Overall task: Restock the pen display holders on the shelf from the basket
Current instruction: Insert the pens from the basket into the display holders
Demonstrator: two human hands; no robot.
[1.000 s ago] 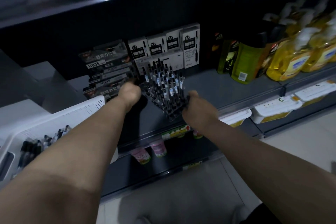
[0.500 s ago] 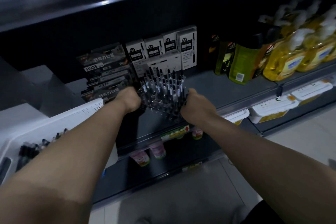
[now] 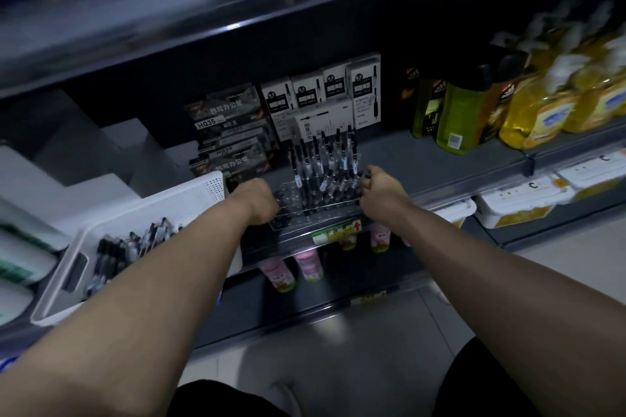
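Observation:
A clear acrylic pen display holder (image 3: 315,213) sits at the front edge of the dark shelf (image 3: 440,173), with several black pens (image 3: 325,162) standing in its right part; its left holes look bare. My left hand (image 3: 255,201) grips the holder's left side, and my right hand (image 3: 381,191) grips its right side. A white basket (image 3: 142,213) with several loose pens (image 3: 135,244) lies to the left, partly hidden by my left forearm.
Boxed pens (image 3: 325,91) and dark pen packs (image 3: 230,132) stand behind the holder. Green and yellow bottles (image 3: 528,105) fill the shelf's right side. Pink bottles (image 3: 305,267) sit on the lower shelf. White boxes (image 3: 34,179) are stacked at the left.
Both hands have pulled the pen holder forward to the shelf's front edge and turned it squarer to me. The view has shifted, showing more of the basket.

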